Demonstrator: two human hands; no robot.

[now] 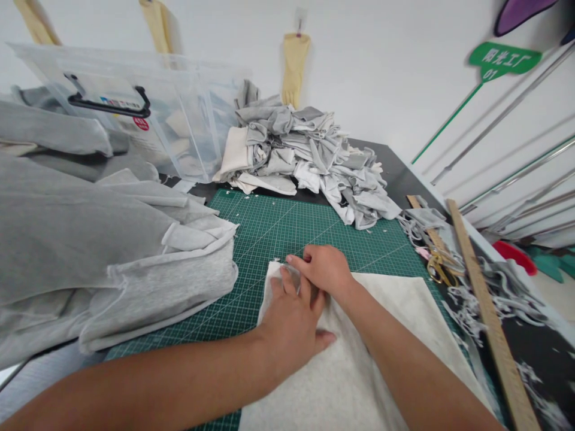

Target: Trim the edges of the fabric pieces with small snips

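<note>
A cream piece of fabric lies on the green cutting mat in front of me. My left hand rests on the fabric near its far left corner, with its fingers spread. Just beyond it, my right hand is closed at the far edge, thumb and fingers pinching the fabric there. A small grey patch shows between the two hands. The fingertips of the right hand are partly hidden.
Grey fabric pieces are heaped on the left, before a clear plastic bin. More cloth scraps are piled at the back. Gold-handled scissors, a wooden ruler and trimmings lie on the right.
</note>
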